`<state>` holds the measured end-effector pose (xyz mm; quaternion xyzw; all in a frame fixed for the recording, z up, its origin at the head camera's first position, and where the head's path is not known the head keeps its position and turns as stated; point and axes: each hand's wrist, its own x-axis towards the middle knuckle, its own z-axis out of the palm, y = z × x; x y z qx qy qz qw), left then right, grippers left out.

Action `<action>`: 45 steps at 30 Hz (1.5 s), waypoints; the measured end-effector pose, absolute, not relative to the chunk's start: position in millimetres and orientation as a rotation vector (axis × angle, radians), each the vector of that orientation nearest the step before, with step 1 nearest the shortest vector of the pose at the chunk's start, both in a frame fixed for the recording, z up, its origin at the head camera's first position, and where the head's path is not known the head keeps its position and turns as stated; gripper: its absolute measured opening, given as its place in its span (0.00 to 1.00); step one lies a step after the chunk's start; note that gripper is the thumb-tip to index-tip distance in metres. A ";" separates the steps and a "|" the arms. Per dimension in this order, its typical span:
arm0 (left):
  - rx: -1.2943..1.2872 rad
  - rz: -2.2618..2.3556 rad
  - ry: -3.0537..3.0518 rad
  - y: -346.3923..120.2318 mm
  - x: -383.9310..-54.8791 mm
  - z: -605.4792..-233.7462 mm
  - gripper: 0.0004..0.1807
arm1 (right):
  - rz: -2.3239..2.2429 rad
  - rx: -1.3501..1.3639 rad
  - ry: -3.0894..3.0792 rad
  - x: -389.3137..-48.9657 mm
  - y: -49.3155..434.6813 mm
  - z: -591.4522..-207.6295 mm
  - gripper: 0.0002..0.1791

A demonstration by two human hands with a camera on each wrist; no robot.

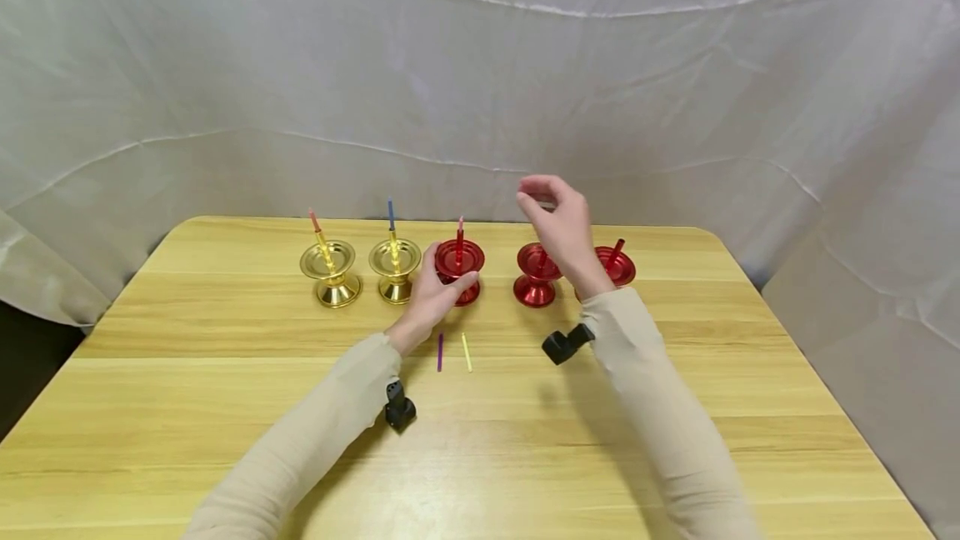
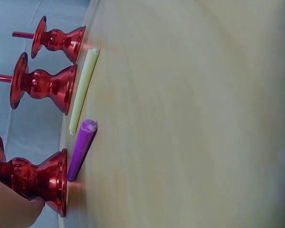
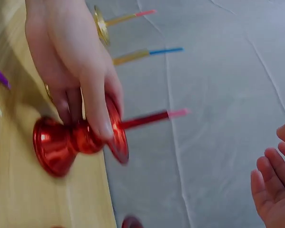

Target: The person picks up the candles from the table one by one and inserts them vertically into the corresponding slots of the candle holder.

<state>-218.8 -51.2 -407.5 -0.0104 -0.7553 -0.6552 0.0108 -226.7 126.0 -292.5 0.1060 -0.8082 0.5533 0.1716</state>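
My left hand (image 1: 429,297) grips the middle red candle holder (image 3: 56,145), thumb and fingers around its part under the dish. A pink candle (image 3: 179,112) stands in that holder's tube. My right hand (image 1: 564,227) is raised over the right side, its fingers loosely bent with nothing between them. Below it are another red candle holder (image 1: 535,293) and, at the far right, a red candle holder (image 1: 617,263) partly hidden by the wrist; no candle shows in the far-right tube. On the table, a purple candle (image 1: 440,352) and a pale yellow candle (image 1: 467,352) lie near my left wrist.
Two gold candle holders stand at left: one (image 1: 339,292) with a reddish candle (image 1: 314,220), the other (image 1: 395,287) with a blue candle (image 1: 391,214). A pale cloth (image 1: 480,90) hangs behind the wooden table (image 1: 480,457).
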 end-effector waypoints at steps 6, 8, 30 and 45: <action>-0.031 -2.040 -2.347 -51.2 -218.9 -408.3 0.44 | 1.520 0.211 -2.282 -212.1 151.0 -318.8 0.17; -0.020 -2.039 -2.357 -50.5 -218.5 -408.4 0.44 | 1.511 0.178 -2.283 -208.6 157.0 -330.3 0.19; 0.023 -2.093 -2.321 -44.3 -219.6 -407.6 0.43 | 1.416 -0.023 -2.635 -214.0 173.9 -393.4 0.48; 0.110 -2.195 -2.302 -44.4 -220.8 -402.2 0.46 | 1.607 -0.137 -2.531 -217.3 169.0 -406.6 0.48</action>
